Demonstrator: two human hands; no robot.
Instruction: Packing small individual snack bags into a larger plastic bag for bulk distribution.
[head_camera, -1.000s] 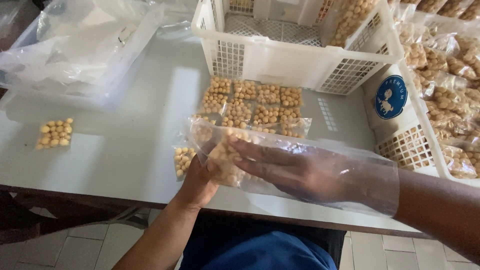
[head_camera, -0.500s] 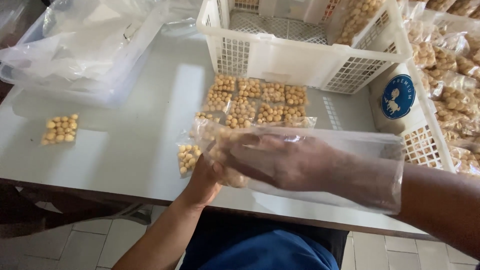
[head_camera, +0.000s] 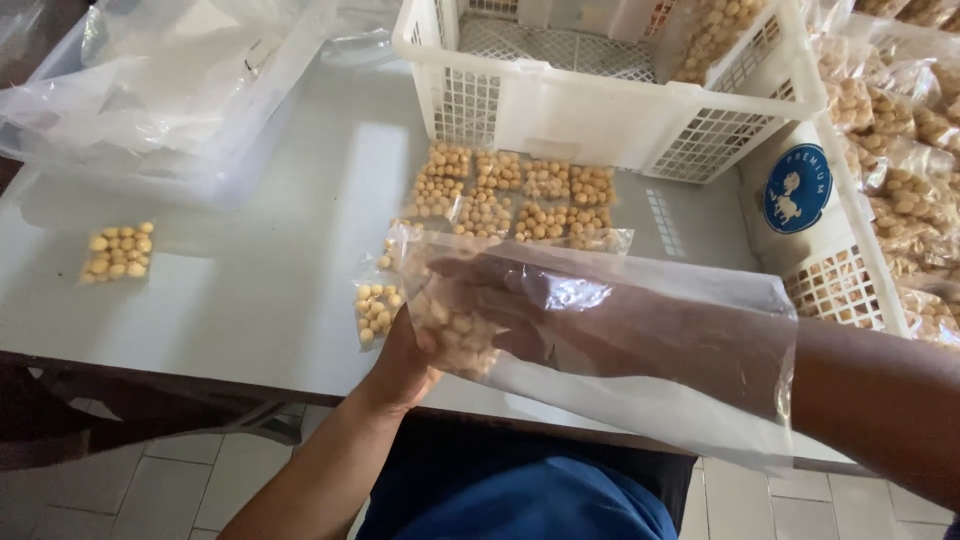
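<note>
My left hand (head_camera: 400, 362) grips the closed end of a large clear plastic bag (head_camera: 690, 400) from below, at the table's near edge. My right hand (head_camera: 560, 318) is inside that bag up to the forearm. Its fingers are stretched out against several small packets of round yellow snacks (head_camera: 455, 332) bunched at the bag's bottom. More small sealed packets (head_camera: 520, 200) lie in rows on the table just beyond the bag. One packet (head_camera: 372, 310) lies beside my left hand.
A lone packet (head_camera: 118, 252) lies at the left on the pale table (head_camera: 250, 290). A white slotted basket (head_camera: 600, 110) stands behind the rows. Another basket (head_camera: 840, 290), full of packed bags, is at the right. A clear tub with plastic sheets (head_camera: 170, 90) sits at the far left.
My right hand has pushed deeper into the bag, and the packets now sit bunched at its bottom. The bag's open end has dropped lower on my forearm. My left hand has kept its grip.
</note>
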